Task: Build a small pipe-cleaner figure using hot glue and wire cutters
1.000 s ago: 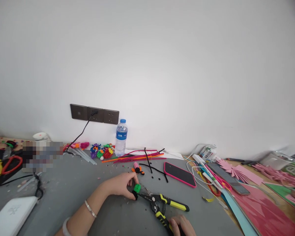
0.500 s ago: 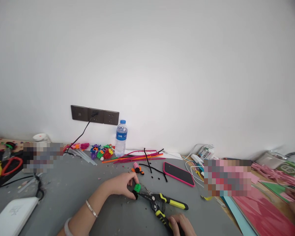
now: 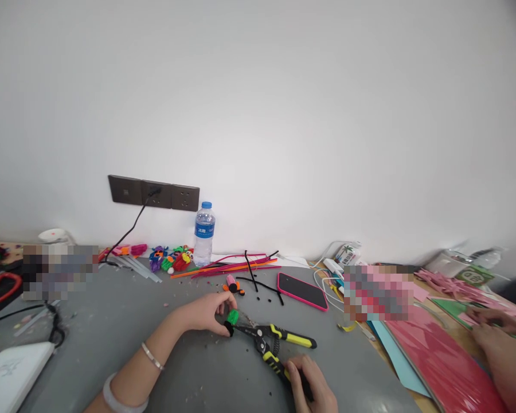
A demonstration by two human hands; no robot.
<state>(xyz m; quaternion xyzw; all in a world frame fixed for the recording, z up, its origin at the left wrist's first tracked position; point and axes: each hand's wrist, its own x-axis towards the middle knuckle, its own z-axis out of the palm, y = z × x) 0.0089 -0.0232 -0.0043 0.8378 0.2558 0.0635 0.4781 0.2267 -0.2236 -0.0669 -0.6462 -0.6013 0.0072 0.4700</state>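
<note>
My left hand [image 3: 208,312] is closed, thumb and fingers around a small green and black pipe-cleaner piece [image 3: 233,317]. At the black part of that piece are the narrow jaws of the wire-stripping pliers [image 3: 261,343], which have yellow and black handles spread apart. Whether the jaws bite on it is too small to tell. My right hand [image 3: 313,385] is closed on the lower handle of the pliers; the upper handle is free of the fingers. Just beyond my left hand lies a pink, orange and black pipe-cleaner figure [image 3: 232,285].
A phone [image 3: 303,291], black pipe cleaners [image 3: 260,282] and a coloured bundle [image 3: 227,268] lie beyond. A water bottle [image 3: 204,235] stands by the wall near small figures [image 3: 172,259]. A white box [image 3: 17,376] sits left. Another person's hands [image 3: 499,341] work at right beside red sheets [image 3: 438,361].
The view has shifted slightly, so things sit further left and higher. Both my hands keep their holds. More of the other person's hands shows at the right.
</note>
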